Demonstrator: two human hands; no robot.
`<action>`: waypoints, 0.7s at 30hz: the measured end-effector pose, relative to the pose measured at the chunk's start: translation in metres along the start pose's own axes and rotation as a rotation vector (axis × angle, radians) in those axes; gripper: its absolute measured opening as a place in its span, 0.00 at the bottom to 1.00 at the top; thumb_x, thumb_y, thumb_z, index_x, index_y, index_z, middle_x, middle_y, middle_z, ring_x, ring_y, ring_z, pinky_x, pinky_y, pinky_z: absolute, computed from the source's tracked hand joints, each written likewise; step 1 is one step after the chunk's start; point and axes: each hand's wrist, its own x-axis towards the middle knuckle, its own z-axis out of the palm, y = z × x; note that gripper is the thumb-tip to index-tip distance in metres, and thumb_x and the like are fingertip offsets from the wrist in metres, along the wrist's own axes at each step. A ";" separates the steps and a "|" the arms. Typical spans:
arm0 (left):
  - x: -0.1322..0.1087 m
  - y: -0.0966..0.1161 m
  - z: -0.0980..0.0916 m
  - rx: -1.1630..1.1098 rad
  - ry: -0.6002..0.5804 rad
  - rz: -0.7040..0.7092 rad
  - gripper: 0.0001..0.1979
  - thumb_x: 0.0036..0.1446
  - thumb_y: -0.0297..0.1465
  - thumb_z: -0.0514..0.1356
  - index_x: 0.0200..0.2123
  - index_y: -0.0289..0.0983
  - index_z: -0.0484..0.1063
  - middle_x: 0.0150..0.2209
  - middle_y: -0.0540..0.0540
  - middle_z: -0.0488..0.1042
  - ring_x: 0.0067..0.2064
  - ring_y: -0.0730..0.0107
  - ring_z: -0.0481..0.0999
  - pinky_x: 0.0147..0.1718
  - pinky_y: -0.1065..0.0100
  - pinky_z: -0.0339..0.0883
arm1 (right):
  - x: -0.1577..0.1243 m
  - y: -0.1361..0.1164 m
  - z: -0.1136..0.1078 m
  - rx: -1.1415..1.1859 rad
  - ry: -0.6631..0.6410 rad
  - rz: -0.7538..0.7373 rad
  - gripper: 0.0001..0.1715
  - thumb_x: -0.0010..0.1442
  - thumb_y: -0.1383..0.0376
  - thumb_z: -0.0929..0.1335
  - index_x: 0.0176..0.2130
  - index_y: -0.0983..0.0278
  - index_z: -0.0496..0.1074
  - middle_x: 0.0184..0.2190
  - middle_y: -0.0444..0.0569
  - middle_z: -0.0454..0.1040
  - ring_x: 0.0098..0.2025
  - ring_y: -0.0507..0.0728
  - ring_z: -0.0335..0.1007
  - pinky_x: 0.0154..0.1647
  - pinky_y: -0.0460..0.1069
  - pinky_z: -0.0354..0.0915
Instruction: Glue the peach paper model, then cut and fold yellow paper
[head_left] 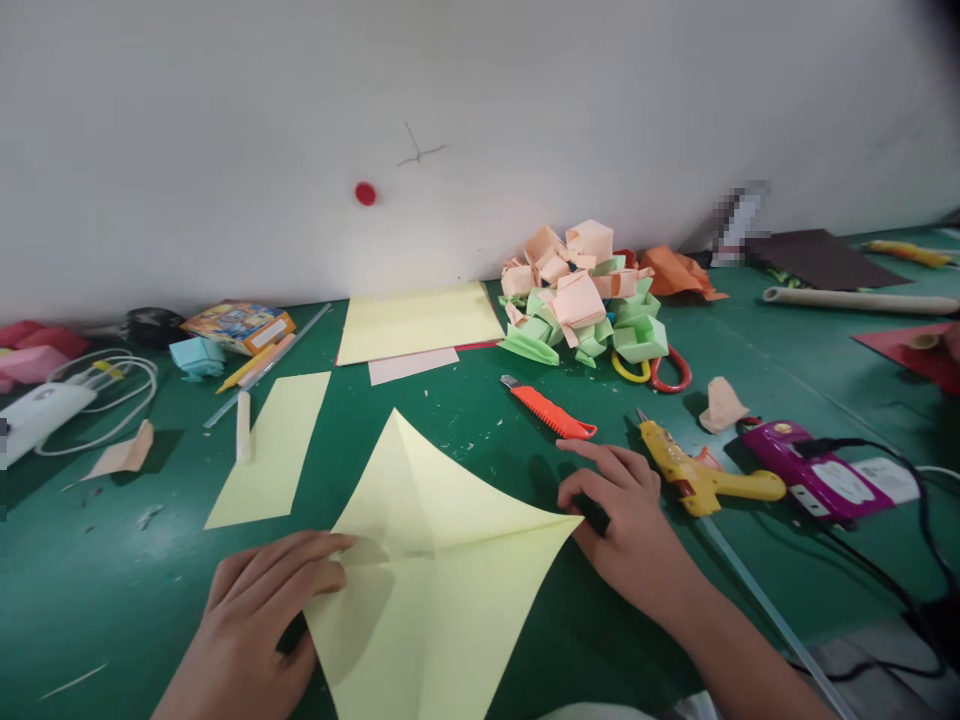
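Observation:
A pale yellow paper sheet (pixel 435 560), creased into a raised square, lies on the green table (pixel 90 580) in front of me. My left hand (pixel 255 620) presses on its left corner, fingers curled over the paper's edge. My right hand (pixel 622 510) rests at the sheet's right corner, the fingertips pinched on the paper tip, the index finger stretched out.
An orange box cutter (pixel 551 410), a yellow glue gun (pixel 701 475) and a purple glue gun (pixel 814 475) lie right of the sheet. Folded peach and green paper pieces (pixel 581 300) are heaped with scissors (pixel 652 370) at the wall. Yellow strips (pixel 274 450), a yellow sheet (pixel 416 320) and cables (pixel 97 395) lie left.

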 end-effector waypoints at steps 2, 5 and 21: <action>-0.001 -0.003 0.001 0.007 -0.005 0.046 0.14 0.54 0.27 0.55 0.39 0.45 0.77 0.51 0.48 0.81 0.55 0.54 0.77 0.51 0.55 0.69 | 0.000 -0.001 0.000 0.006 0.004 0.004 0.14 0.53 0.75 0.64 0.34 0.57 0.73 0.61 0.47 0.72 0.60 0.69 0.61 0.55 0.67 0.58; -0.002 -0.005 0.001 0.003 -0.013 0.109 0.15 0.54 0.27 0.57 0.43 0.46 0.77 0.54 0.49 0.79 0.56 0.55 0.77 0.52 0.56 0.71 | 0.000 -0.001 0.000 0.021 0.005 0.014 0.18 0.53 0.75 0.64 0.39 0.56 0.74 0.61 0.47 0.72 0.61 0.68 0.61 0.57 0.67 0.58; 0.003 0.008 -0.003 -0.028 0.004 0.266 0.21 0.64 0.29 0.57 0.57 0.51 0.74 0.54 0.52 0.80 0.53 0.63 0.81 0.54 0.64 0.73 | -0.003 -0.008 -0.003 0.028 0.063 -0.214 0.14 0.64 0.72 0.65 0.41 0.54 0.76 0.62 0.46 0.70 0.61 0.65 0.62 0.58 0.63 0.58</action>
